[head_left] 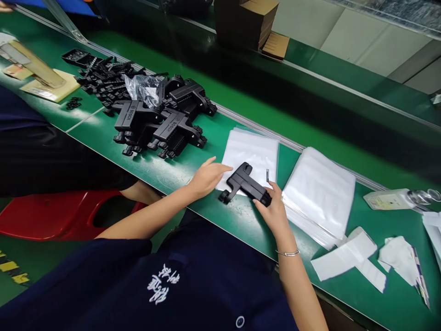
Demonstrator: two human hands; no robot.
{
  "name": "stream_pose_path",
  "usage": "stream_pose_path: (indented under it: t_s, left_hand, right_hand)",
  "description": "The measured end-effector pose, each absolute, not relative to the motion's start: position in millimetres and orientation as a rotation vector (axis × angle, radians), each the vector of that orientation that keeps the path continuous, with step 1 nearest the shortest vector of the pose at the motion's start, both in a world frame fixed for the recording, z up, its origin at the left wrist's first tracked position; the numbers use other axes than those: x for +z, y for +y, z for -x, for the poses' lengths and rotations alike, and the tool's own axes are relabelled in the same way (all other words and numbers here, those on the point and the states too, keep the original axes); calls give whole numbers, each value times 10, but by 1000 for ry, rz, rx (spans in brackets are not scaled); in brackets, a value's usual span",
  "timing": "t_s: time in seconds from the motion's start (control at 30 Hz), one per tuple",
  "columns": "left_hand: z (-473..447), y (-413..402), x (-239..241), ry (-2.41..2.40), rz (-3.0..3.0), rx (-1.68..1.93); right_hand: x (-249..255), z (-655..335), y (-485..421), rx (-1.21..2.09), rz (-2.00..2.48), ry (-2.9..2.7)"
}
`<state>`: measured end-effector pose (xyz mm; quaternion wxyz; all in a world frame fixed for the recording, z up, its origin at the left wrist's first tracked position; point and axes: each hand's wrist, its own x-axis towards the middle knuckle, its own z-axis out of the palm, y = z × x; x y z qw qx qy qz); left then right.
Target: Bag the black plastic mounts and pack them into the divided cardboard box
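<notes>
My right hand point(274, 209) grips one end of a black plastic bracket point(245, 184) that lies on the green bench point(206, 138), partly over a stack of clear plastic bags point(253, 154). My left hand point(206, 177) rests at the near left corner of that stack, fingers stretched toward the bracket and pressing on the top bag. A thin bracelet circles my right wrist. A small dark slip point(267, 175) lies on the bags just beyond the bracket.
A pile of black brackets point(165, 117) and small black parts lies left. A second bag stack point(319, 191), paper strips point(351, 257), a bottle point(399, 198) lie right. Cardboard boxes point(246, 23) stand behind. Another person in dark clothes sits at left by a red stool point(51, 214).
</notes>
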<state>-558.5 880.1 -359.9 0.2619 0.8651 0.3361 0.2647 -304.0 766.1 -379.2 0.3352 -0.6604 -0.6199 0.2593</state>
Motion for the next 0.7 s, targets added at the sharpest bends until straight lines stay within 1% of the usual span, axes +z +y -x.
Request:
stream_pose_path:
  t_s: [0.07,0.17,0.23,0.4,0.57,0.7]
  left_hand:
    - [5524,8797,-3566,943,-2229,767]
    - [5391,8702,-3550,790,-2165,500]
    - [5307,8603,-3572,757,-2123,384]
    - [5218,8450,-3657,813,-2052,456]
    - [5216,8461,-3700,806,-2039,449]
    - [5210,8464,-3718,798,-2030,476]
  right_hand:
    - [-3760,2945,7611,753,1673,-1692]
    - [-3666,2847,7542,767,1620,-1704]
    - [-3576,2859,7515,746,1590,-1604]
    - [-3424,3120,7584,696,1658,-1291]
    - [-3478,3289,7729,807,1770,-1345]
    - [-3493,3287,7762,821,1789,-1340]
